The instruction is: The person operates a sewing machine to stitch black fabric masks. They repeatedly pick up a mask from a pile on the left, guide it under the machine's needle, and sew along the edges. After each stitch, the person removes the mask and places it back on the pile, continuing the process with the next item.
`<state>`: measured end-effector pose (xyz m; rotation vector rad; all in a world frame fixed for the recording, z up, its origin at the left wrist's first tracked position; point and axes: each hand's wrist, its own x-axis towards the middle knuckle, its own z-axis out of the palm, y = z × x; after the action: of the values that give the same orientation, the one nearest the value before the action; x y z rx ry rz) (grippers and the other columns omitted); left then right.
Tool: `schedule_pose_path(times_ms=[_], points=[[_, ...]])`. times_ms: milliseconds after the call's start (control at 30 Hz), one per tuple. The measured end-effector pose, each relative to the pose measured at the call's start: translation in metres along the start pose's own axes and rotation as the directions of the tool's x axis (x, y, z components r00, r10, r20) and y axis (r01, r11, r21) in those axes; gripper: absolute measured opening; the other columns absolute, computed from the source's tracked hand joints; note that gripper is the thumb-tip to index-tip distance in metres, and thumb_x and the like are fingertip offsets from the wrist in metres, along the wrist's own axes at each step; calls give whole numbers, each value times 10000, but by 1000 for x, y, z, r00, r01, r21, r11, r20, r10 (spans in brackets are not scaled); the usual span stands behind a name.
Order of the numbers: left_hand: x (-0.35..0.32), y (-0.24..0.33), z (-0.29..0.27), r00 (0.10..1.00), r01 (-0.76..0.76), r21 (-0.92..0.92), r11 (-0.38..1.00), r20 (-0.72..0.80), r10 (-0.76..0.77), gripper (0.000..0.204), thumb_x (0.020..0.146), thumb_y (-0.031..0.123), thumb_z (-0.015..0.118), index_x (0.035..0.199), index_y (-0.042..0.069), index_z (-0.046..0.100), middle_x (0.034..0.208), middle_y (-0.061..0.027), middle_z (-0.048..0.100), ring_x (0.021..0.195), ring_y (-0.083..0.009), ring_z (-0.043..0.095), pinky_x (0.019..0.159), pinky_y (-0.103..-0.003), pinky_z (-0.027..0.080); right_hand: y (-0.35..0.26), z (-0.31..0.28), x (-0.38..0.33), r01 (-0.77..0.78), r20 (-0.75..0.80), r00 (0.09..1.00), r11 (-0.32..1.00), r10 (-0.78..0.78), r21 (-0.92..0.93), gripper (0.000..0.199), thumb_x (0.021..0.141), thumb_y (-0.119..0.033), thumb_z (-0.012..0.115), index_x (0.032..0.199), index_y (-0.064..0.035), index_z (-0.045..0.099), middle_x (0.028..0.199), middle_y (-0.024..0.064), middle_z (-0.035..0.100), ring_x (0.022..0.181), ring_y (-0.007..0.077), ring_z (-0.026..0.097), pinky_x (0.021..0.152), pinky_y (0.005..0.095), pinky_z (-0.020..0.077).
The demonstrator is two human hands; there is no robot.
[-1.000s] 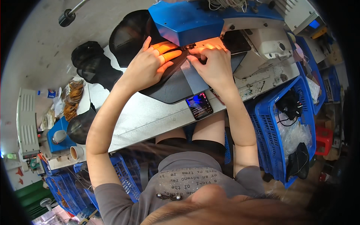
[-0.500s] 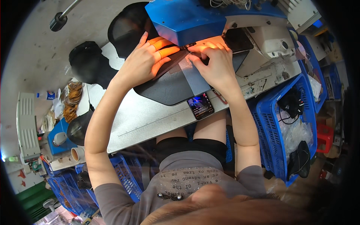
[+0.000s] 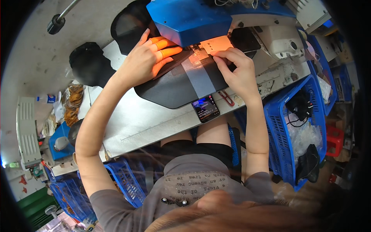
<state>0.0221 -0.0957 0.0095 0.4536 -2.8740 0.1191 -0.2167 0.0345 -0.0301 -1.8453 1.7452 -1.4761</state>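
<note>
A black sheet-like panel (image 3: 162, 92) with a grey strip (image 3: 198, 79) across it lies under the blue head of a sewing machine (image 3: 189, 21). My left hand (image 3: 147, 58), with orange covers on some fingers, rests with fingers stretched over a dark folded piece (image 3: 172, 65) on the panel, left of the lit needle area (image 3: 198, 52). To the right of the needle area, my right hand (image 3: 235, 65) pinches thumb and forefinger together at the panel's far edge. The exact grip there is small.
Below the panel, a phone (image 3: 206, 109) and red-handled thread snips (image 3: 227, 98) lie at the metal table's (image 3: 143, 125) front edge. More black pieces (image 3: 91, 63) lie at the left. Blue baskets (image 3: 280, 127) stand on both sides. A dark-ended rod (image 3: 56, 24) hangs upper left.
My right hand has moved right, away from the needle area, exposing the lit plate. My left hand has shifted slightly left, and the panel has moved a little left with it.
</note>
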Motion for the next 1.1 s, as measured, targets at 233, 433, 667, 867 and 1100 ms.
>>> schedule_pose_path(times_ms=[233, 433, 667, 867, 1100], points=[[1, -1, 2, 1000, 2, -8, 1000, 20, -2, 297, 916, 185, 625, 1201, 124, 682, 1095, -90, 666, 1089, -289, 593, 1145, -565, 274, 2, 1, -1, 63, -16, 998, 998, -63, -20, 98, 820, -94, 696, 892, -38, 734, 820, 87, 682, 808, 261, 648, 728, 344, 507], [-2, 10, 7, 995, 80, 4, 997, -64, -80, 277, 909, 171, 627, 1166, 98, 698, 1062, -95, 659, 1015, -299, 612, 1135, -513, 323, 2, 1, -1, 68, -18, 997, 997, -68, -37, 92, 811, -105, 702, 875, -47, 733, 802, 81, 678, 798, 261, 646, 714, 346, 506], [10, 62, 2, 936, 351, 5, 936, -7, -351, 323, 907, 185, 628, 1185, 22, 658, 1146, -178, 621, 957, -368, 610, 817, -425, 523, 6, 4, -1, 90, -37, 995, 995, -92, -49, 86, 810, -121, 704, 861, -60, 736, 783, 66, 673, 788, 250, 647, 704, 344, 508], [10, 75, 3, 915, 384, -108, 917, -86, -394, 302, 861, 73, 630, 1152, -7, 614, 1065, -226, 594, 915, -383, 597, 793, -455, 508, 4, 5, -1, 70, -35, 997, 997, -72, -32, 90, 813, -126, 698, 864, -65, 740, 780, 59, 663, 765, 234, 640, 693, 336, 506], [2, 68, -4, 953, 301, -150, 942, 11, -303, 356, 781, -38, 554, 1130, 0, 614, 1019, -236, 621, 922, -409, 607, 831, -469, 498, 2, 6, -2, 61, -46, 997, 998, -62, -31, 82, 813, -129, 694, 850, -71, 739, 758, 53, 645, 744, 228, 630, 674, 337, 504]])
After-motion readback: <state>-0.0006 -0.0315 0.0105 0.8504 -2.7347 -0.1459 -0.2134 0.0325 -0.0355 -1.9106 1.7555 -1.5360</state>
